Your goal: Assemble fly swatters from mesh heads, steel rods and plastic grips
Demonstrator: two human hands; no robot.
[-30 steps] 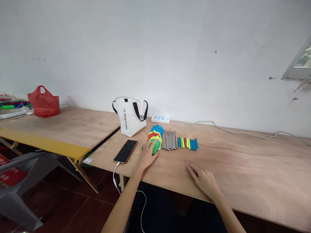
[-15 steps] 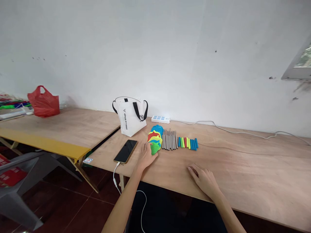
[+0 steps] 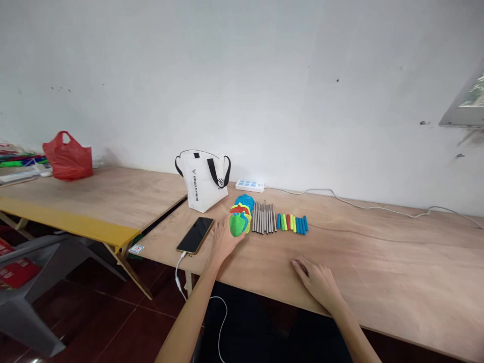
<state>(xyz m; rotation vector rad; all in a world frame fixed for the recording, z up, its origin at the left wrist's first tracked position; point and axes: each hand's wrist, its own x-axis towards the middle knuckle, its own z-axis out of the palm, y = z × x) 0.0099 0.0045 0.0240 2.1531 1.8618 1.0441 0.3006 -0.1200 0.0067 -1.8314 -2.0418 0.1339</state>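
Note:
My left hand [image 3: 223, 243] is closed on the near edge of a green mesh fruit-shaped piece [image 3: 238, 225], which lies at the near end of an overlapping row of such flat pieces. A blue one sits right beneath it, with yellow, red [image 3: 239, 208] and more blue [image 3: 245, 201] behind. My fingertips are partly hidden by the green piece. My right hand [image 3: 316, 280] rests on the table near its front edge, fingers loosely curled in, with nothing seen in it. Several grey sticks [image 3: 264, 218] and short coloured rods [image 3: 293, 223] lie side by side to the right of the pieces.
A phone [image 3: 195, 235] with a white cable lies left of my left hand. Behind it stands a white tote bag [image 3: 206, 186], next to a power strip [image 3: 250, 185] with its cord along the wall. A red plastic bag [image 3: 70, 160] sits on the left table.
My left hand has shifted slightly left. The green piece has moved left and up with it, baring more of the blue piece. My right hand has stayed in place.

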